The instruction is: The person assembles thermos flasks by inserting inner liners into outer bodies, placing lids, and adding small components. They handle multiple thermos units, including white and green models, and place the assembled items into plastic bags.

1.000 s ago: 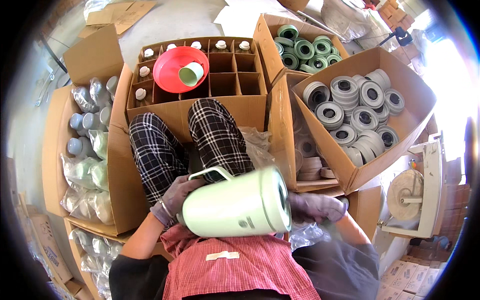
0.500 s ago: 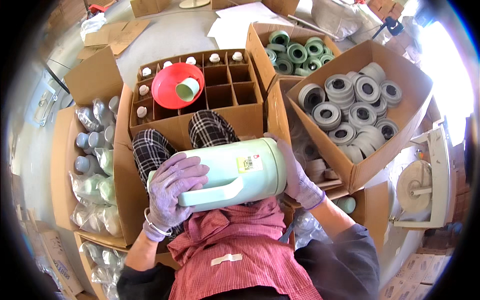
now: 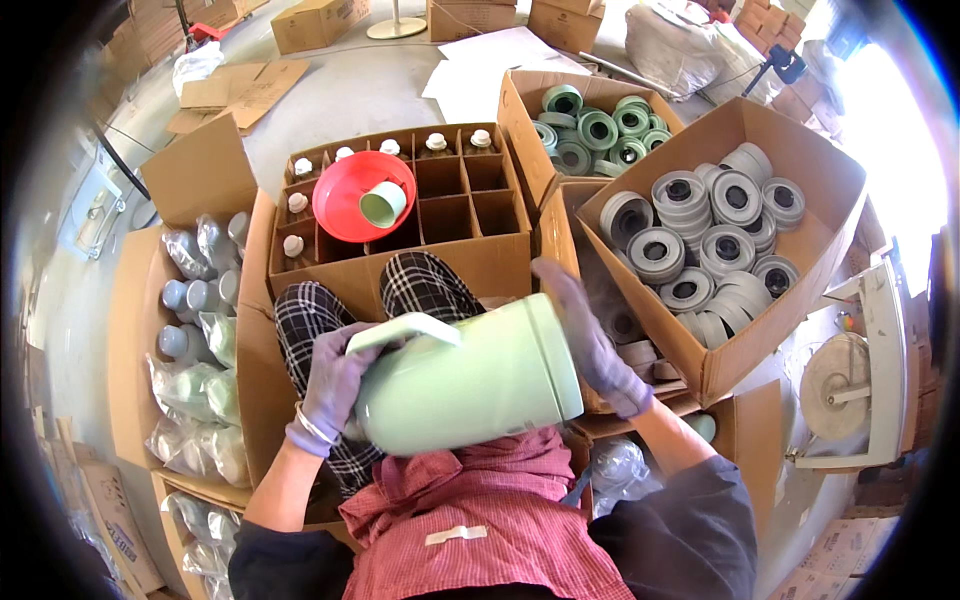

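Observation:
A mint-green thermos jug (image 3: 475,385) lies on its side above my lap, its handle on the upper side. My left hand (image 3: 335,385), in a grey-purple glove, is closed around the jug's left end by the handle; part of the fingers is hidden behind it. My right hand (image 3: 597,350), gloved too, is open with its fingers stretched out beside the jug's right end. Whether its palm touches the rim I cannot tell. Beyond my knees, a red dish (image 3: 340,192) with a small light-green cup (image 3: 383,205) rests on a divided carton (image 3: 400,275).
White-capped bottles stand in some of the divided carton's cells. At the left, a carton (image 3: 135,350) holds plastic-wrapped, pale flask parts. To the right, one carton (image 3: 770,345) contains grey ring-shaped parts; behind it, another carton (image 3: 525,125) has green ones. A white-framed machine (image 3: 880,400) stands far right.
The jug has turned about its length: its handle has swung from the near side to the top, and the label is out of sight. My right fingers have come away from its end.

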A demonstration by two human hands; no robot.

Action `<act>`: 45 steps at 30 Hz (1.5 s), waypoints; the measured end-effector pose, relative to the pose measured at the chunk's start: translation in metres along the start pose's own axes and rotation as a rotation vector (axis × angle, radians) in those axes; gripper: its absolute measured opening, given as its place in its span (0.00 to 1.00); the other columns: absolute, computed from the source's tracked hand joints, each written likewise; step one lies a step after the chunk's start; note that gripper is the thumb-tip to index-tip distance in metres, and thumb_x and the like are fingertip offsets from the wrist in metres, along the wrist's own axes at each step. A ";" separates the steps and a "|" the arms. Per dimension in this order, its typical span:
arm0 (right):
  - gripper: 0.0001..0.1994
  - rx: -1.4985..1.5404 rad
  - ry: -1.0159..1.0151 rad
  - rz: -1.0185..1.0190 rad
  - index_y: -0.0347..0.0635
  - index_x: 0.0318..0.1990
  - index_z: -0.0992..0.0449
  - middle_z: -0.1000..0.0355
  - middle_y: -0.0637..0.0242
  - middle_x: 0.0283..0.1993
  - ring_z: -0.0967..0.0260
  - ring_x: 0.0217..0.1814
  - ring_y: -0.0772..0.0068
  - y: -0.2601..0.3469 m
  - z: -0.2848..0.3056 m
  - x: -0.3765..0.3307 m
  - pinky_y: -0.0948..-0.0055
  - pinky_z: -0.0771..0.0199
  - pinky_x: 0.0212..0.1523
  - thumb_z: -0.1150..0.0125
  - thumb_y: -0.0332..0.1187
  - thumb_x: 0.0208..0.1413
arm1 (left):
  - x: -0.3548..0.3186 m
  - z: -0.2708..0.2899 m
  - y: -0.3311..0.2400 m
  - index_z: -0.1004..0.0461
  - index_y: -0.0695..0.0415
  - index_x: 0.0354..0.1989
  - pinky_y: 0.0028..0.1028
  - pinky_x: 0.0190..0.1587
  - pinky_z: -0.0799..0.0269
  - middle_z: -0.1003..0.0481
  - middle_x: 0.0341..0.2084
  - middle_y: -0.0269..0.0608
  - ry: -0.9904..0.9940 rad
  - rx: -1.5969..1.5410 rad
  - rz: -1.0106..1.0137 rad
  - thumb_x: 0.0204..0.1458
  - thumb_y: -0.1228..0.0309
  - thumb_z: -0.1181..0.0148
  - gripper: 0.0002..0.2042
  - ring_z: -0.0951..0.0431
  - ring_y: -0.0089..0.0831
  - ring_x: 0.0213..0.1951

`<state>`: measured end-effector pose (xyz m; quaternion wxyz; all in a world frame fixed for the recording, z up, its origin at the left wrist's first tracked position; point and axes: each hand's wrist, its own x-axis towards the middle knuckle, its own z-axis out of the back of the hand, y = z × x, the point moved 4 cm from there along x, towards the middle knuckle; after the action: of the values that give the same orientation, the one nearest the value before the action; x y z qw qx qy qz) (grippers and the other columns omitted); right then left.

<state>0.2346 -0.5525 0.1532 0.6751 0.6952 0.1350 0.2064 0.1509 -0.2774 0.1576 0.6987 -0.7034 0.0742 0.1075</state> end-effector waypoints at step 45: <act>0.48 -1.214 0.182 -0.111 0.57 0.69 0.47 0.41 0.46 0.63 0.48 0.69 0.41 -0.202 -0.117 0.338 0.46 0.46 0.65 0.30 0.50 0.38 | 0.038 0.134 0.029 0.33 0.57 0.58 0.39 0.55 0.29 0.27 0.51 0.40 -0.433 -0.624 -0.593 0.61 0.60 0.51 0.20 0.26 0.35 0.51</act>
<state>0.4954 -0.2812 -0.0120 0.9460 0.1581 0.0866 0.2695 0.1734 -0.1419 0.1198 0.4543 -0.8317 -0.3126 0.0648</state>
